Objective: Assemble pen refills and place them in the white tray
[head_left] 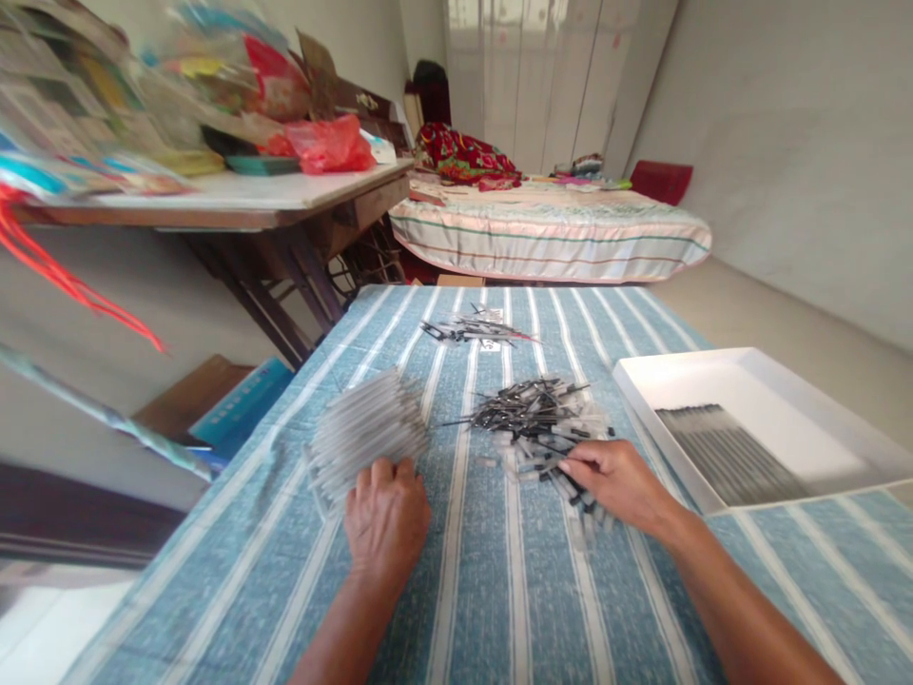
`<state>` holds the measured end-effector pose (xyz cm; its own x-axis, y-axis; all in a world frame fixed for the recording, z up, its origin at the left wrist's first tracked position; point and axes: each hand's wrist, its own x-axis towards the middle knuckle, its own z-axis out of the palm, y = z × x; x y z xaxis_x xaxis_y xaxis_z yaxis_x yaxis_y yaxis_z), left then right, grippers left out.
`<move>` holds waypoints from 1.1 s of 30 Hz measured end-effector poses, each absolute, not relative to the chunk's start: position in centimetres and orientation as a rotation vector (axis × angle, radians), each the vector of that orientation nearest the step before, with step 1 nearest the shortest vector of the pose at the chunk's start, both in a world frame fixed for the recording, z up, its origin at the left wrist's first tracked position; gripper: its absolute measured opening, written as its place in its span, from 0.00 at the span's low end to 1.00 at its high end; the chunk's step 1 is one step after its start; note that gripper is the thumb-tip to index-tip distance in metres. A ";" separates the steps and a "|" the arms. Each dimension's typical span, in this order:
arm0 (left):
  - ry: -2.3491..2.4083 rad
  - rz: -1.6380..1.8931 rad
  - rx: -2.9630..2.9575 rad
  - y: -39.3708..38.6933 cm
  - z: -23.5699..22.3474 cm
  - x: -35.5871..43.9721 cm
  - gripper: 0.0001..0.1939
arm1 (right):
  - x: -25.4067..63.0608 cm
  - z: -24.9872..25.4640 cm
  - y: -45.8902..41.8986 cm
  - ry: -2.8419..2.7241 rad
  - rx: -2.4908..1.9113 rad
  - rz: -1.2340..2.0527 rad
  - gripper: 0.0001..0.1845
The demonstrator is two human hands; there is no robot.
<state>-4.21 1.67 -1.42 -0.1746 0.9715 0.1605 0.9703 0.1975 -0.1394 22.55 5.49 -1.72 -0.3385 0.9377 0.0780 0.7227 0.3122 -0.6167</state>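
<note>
My left hand [389,514] rests with curled fingers at the near edge of a stack of clear pen barrels [371,423]. Its fingertips are hidden against the stack, so what they grip cannot be made out. To the right, a loose heap of small black and clear pen parts [532,414], cap-like pieces and thin pointed ones, lies on the cloth. My right hand [620,480] reaches into the heap's near right side, thumb and fingers pinched together. The piece between them is too small to tell.
A white open box [760,366] at right holds a row of dark-tipped pens [720,452]. A smaller pile of thin pen parts [477,328] lies farther back on the striped cloth [471,590]. A cluttered table [335,190] stands at left, a bed [556,233] behind.
</note>
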 end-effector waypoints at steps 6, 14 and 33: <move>-2.261 0.034 -1.872 1.8 -1.4 -3.8 0.13 | 22.1 -1.6 5.8 -2.160 -1.638 0.568 0.12; -2.330 0.037 -1.887 1.8 -1.1 -3.9 0.12 | 20.6 -1.1 5.6 -2.377 -1.747 0.406 0.11; -2.292 0.039 -1.967 1.8 -1.0 -3.9 0.11 | 20.0 -1.3 5.0 -2.497 -1.787 0.301 0.14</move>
<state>-3.94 1.76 -1.02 -0.1475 0.9862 0.0752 0.9831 0.1546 -0.0982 20.00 4.95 -1.29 -0.3281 0.9422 -0.0675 0.9313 0.3107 -0.1900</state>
